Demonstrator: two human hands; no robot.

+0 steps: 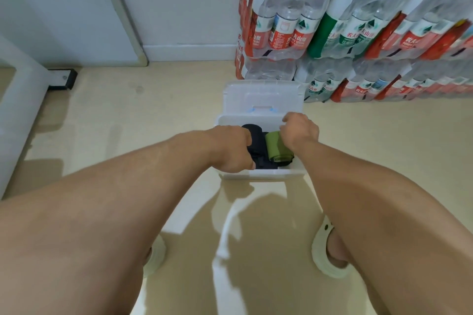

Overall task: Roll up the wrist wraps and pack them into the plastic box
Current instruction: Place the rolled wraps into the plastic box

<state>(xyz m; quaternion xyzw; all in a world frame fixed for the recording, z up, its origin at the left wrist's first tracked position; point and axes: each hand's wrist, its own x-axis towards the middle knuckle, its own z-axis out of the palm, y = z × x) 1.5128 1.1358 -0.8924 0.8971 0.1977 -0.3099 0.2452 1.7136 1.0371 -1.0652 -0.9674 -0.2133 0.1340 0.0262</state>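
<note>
A clear plastic box (266, 174) stands on the floor ahead of me, its lid (262, 96) flipped open at the far side. Inside lie rolled black wrist wraps (258, 146) and, to their right, a rolled green wrist wrap (277, 147). My left hand (233, 151) reaches into the box's left side, fingers curled around the black wraps. My right hand (299, 130) is over the box's right side, fingers closed on the far end of the green roll. The fingertips of both hands are hidden.
Shrink-wrapped packs of water bottles (358, 28) are stacked against the wall just behind and right of the box. A white post with a black foot (62, 79) stands at the left. My feet in pale slippers (327, 250) are near the bottom.
</note>
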